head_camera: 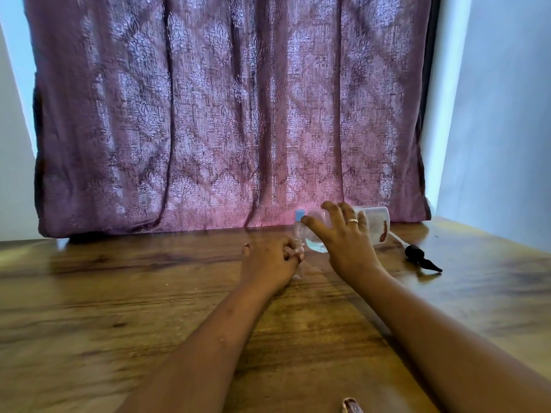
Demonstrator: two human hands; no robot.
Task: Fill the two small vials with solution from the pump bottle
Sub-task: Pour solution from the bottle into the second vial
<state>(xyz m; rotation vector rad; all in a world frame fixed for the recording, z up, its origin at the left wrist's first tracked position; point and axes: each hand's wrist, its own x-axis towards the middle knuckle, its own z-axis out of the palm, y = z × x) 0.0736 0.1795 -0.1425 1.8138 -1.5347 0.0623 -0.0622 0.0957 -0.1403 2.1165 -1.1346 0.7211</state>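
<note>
A purple patterned curtain (223, 114) hangs at twelve o'clock behind the brown wooden table (119, 293). A black pump head (420, 257) lies at three o'clock of the right hand (346, 239). The clear plastic bottle (375, 222) is tipped with its neck to nine o'clock, clear liquid pooled low, and the right hand grasps it. The left hand (268, 263) curls round a small clear vial (297, 244) under the neck, mid-table.

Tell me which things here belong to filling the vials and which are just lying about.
Job: bottle, tilted in right hand; small vial in left hand; black pump head lying on table; blue cap behind, likely a vial's.
Lying about: curtain; small object at the near table edge.
</note>
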